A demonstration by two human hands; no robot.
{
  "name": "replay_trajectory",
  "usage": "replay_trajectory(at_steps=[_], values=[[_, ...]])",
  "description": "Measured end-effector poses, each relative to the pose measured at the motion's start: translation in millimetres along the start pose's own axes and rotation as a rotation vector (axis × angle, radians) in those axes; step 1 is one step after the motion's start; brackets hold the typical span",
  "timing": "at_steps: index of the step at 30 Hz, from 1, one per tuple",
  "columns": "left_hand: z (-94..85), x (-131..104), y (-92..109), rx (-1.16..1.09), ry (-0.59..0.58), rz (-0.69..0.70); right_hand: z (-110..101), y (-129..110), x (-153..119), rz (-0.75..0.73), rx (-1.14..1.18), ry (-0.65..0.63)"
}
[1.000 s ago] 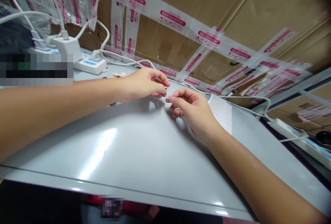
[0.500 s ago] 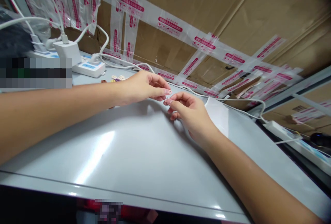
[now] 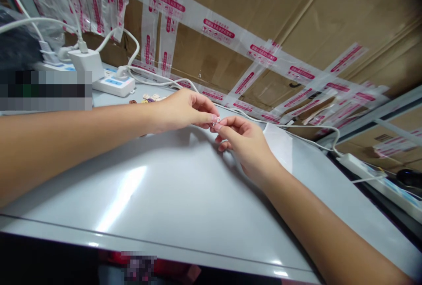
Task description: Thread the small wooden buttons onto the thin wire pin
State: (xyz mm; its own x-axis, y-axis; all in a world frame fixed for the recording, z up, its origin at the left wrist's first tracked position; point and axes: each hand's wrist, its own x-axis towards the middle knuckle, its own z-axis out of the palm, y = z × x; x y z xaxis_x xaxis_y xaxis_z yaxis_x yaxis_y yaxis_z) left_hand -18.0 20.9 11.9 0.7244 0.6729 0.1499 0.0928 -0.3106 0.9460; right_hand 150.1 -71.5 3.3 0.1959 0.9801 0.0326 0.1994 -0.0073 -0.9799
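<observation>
Pale and tiny, two small pieces meet at a person's fingertips above a glossy grey table [image 3: 171, 188]. The fingers of the left hand [image 3: 186, 108] pinch one pale piece [image 3: 218, 119] between thumb and forefinger; those of the right hand [image 3: 245, 138] appear to grip a second pale piece [image 3: 213, 124], mostly hidden by the fingertips. The first piece sits at the tip of the left thumb, a shade to the right and on the far side of the second, which lies at the left end of the right fingertips. Whether the pieces touch or only overlap in this view cannot be told, nor can the long axis of either. Neither hand is clearly nearer: the two come in from opposite sides, fingertips just beside each other, with the pieces between them, off the tabletop. Beyond the left wrist, and nearer that hand, lies a cluster of small coloured pieces [image 3: 150, 98], partly screened by the forearm, with a brown piece [image 3: 132, 101] at its left. On the other side, a sheet of white paper [image 3: 279, 144] lies just past the right wrist. Farther out, a white power strip [image 3: 115, 85] rests at the back left, before taped cardboard [image 3: 204, 63].
</observation>
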Motion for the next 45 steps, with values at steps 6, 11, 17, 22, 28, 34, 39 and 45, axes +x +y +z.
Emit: replay_trajectory(at_steps=[6,11,17,22,28,34,39,45], values=[[0.1,0,1,0.096,0.016,0.033,0,2,0,-0.005,0.013,0.008],[1.9,-1,5,0.157,0.041,0.035,-1,4,0,0.027,0.070,0.004],[2.0,1,3,0.210,0.035,0.078,1,2,0,0.048,0.115,0.033],[2.8,1,1,0.239,0.030,0.128,2,0,1,0.055,0.118,0.046],[4.9,-1,3,0.301,0.049,0.140,1,0,-1,0.049,0.093,0.055],[5.6,1,-3,0.328,0.007,0.192,1,-1,0,0.085,0.113,0.064],[7.5,0,-9,0.415,0.023,0.310,-1,1,3,0.081,0.169,0.068],[5.5,0,-11,0.619,0.083,0.561,-3,2,5,0.100,0.224,-0.014]])
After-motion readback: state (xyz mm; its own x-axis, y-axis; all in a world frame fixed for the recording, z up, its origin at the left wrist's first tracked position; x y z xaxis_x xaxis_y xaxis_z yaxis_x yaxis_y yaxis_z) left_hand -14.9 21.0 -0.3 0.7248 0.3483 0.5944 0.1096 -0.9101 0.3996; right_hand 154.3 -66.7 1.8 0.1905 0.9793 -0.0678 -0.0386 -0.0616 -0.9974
